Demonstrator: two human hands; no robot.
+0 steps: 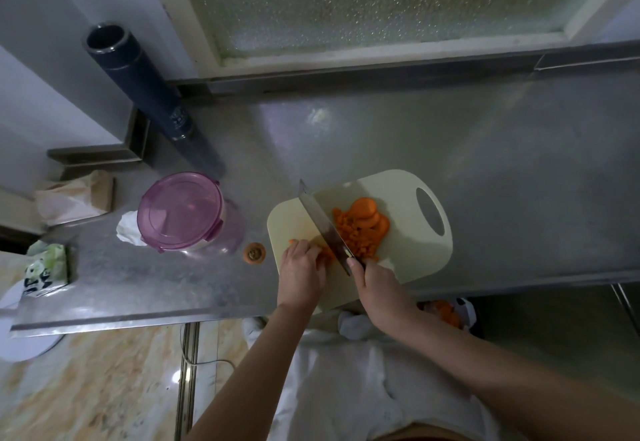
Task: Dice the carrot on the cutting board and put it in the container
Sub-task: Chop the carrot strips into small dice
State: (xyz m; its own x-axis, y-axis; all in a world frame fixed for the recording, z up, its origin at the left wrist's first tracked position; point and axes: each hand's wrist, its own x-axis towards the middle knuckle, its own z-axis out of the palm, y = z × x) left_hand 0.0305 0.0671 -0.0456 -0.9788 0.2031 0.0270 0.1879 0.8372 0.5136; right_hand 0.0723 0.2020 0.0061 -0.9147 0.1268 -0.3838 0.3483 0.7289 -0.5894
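Observation:
A cream cutting board [408, 253] lies on the steel counter near its front edge. On it sits a pile of diced carrot and round slices [362, 226]. My right hand [372, 283] grips the handle of a cleaver [320, 222], whose blade stands across the board just left of the pile. My left hand [300, 266] holds down carrot pieces [323, 255] right beside the blade with curled fingers. The round container [183, 214] with a purple lid stands closed to the left of the board.
A carrot end [254, 252] lies on the counter between container and board. A dark tall bottle [145, 87] stands at the back left. A paper bag [74, 198] and a green packet [46, 269] sit at the far left. Orange scraps [446, 312] show below the counter's front edge.

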